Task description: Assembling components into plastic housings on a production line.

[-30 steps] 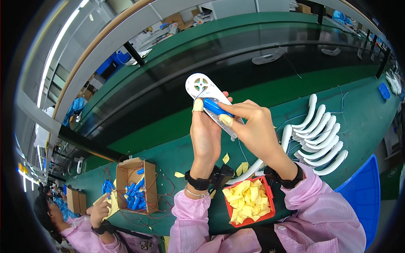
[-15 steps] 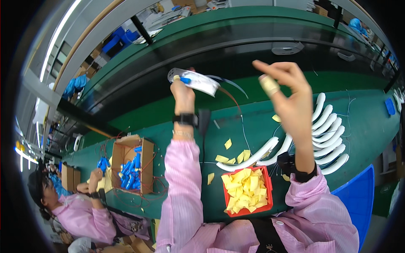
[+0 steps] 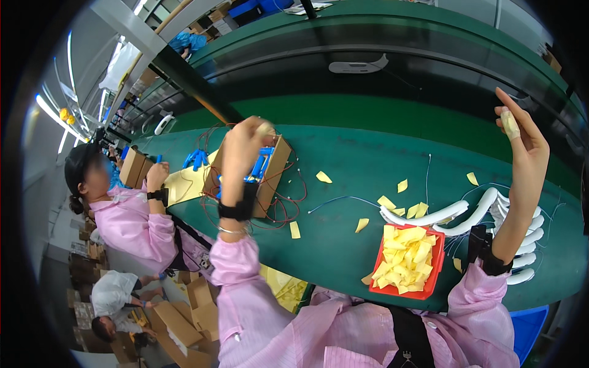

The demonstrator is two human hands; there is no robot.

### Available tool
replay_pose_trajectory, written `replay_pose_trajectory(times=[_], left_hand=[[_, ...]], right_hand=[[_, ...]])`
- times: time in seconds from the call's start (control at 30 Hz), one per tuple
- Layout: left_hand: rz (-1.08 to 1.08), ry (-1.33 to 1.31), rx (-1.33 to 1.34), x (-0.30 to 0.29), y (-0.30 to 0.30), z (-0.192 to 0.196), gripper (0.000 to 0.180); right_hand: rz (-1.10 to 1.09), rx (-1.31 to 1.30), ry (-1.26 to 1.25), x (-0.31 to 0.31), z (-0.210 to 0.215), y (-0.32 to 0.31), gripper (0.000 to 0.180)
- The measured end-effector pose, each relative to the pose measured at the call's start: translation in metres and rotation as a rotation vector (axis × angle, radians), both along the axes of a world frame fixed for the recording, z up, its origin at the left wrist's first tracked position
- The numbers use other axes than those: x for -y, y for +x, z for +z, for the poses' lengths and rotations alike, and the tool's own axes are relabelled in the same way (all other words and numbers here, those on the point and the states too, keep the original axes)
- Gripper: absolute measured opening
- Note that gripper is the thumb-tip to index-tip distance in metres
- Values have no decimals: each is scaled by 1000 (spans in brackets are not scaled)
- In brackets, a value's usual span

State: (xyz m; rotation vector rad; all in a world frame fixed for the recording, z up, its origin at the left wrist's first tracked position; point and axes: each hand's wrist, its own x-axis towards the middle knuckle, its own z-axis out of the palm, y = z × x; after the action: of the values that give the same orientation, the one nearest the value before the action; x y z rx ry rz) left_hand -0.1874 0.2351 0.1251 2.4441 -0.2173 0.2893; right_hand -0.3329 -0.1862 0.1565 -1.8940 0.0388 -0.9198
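My left hand [image 3: 248, 138] is raised above a cardboard box [image 3: 279, 168] of blue cylinders [image 3: 261, 164] with thin red wires. Motion smears its curled fingers, so whether they hold anything is unclear. My right hand [image 3: 526, 144] is lifted at the right, above the white curved parts [image 3: 529, 245], index finger stretched and thumb apart, with nothing visible in it. A pale yellow wrap [image 3: 510, 124] covers its thumb. Between my forearms stands a red tray [image 3: 438, 260] heaped with yellow tabs [image 3: 402, 260]. A white elongated shell [image 3: 356, 66] lies on the dark belt beyond the green table.
Loose yellow pieces and thin wires lie on the green table [image 3: 343, 245]. At the left a co-worker [image 3: 132, 227] in pink sits by a yellow sheet [image 3: 187, 184] and more blue cylinders [image 3: 196, 159]. A dark post [image 3: 196, 86] rises behind the box. A blue bin [image 3: 531, 325] is at lower right.
The view has turned left. My left hand was at a white shell with a blue cylinder over the belt; it has left the shell and moved left over the box. My right hand stays raised.
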Motion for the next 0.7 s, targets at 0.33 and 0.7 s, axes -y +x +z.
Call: replay_pose_trajectory(times=[0.33, 0.7], left_hand=[[14, 629, -234, -94, 32, -85, 37], [-39, 273, 624, 72, -70, 36, 14]], right_hand=[[144, 17, 95, -11, 4, -3, 26], [197, 90, -153, -34, 13, -12, 27]])
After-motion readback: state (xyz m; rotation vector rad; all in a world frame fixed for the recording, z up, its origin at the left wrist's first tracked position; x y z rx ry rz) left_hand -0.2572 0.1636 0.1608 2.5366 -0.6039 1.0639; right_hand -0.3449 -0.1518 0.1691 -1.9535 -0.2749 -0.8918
